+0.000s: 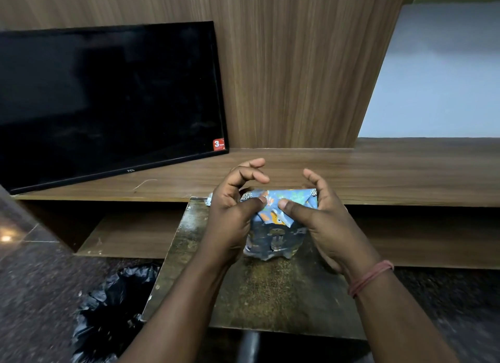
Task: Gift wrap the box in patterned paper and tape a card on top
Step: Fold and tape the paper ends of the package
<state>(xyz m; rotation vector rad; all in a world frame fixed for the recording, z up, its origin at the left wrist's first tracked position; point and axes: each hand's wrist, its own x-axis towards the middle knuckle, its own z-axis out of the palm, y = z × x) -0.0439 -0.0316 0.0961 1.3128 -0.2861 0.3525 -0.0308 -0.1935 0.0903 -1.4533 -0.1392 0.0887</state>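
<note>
- Box, already mostly covered in blue patterned paper, stands on a small worn table pushed up against a long wooden shelf.
- It sits directly between the two hands, both equally close; neither has to reach.
- Left hand grips the box's left side: thumb pressed across onto the near face, fingers curled up and over the top, index partly lifted.
- Right hand mirrors it on the right side: thumb pinning the near face, fingers arched over the far top corner.
- The two thumb tips almost meet at the middle of a folded paper flap on the face turned toward the person; the flap's point hangs downward below the thumbs.
- Box's longer side appears to run left to right, hand to hand.
- Judgement: end flap is being creased down; fixing it comes next, and one thumb would have to hold alone while the other hand frees up.
- No tape or card in view.
- Dark TV leans on the shelf at left; black bin bag on the floor.
</note>
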